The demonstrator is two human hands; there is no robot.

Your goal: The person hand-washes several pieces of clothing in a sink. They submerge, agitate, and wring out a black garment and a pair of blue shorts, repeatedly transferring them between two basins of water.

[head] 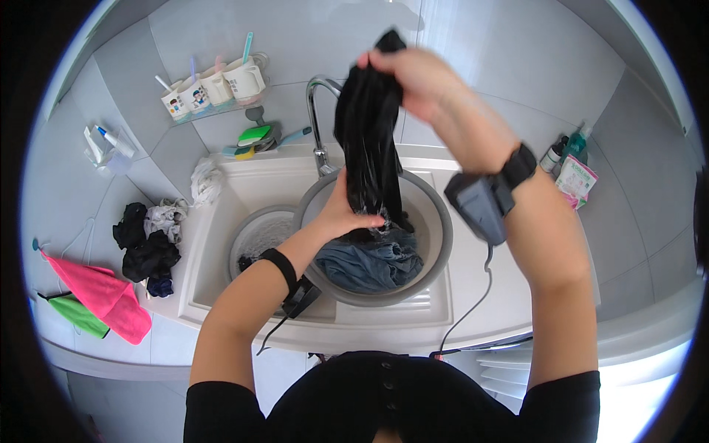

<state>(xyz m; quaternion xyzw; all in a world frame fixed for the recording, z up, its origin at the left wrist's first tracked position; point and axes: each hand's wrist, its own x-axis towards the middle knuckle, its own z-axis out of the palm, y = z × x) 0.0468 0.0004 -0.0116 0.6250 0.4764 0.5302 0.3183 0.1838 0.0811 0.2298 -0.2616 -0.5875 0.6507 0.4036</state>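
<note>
A wet black garment point(368, 133) hangs from my right hand point(418, 77), which grips its upper end in front of the wall. Around its lower part is my left hand point(346, 207), with the thumb across the wet cloth. Below, a round grey-rimmed basin point(446, 238) holds blue denim cloth point(368, 263), and the garment's lower end reaches into it. A second basin point(238, 232), lower left and partly covered, contains sudsy water and something dark.
A chrome faucet point(313, 111) rises behind the basins. Black clothes point(149, 257) and white cloths point(166, 219) lie on the left counter. Cups point(243, 80) with toothbrushes stand on a wall shelf. Bottles point(576, 141) and a packet point(576, 180) are at the right. A cable hangs from each wrist device.
</note>
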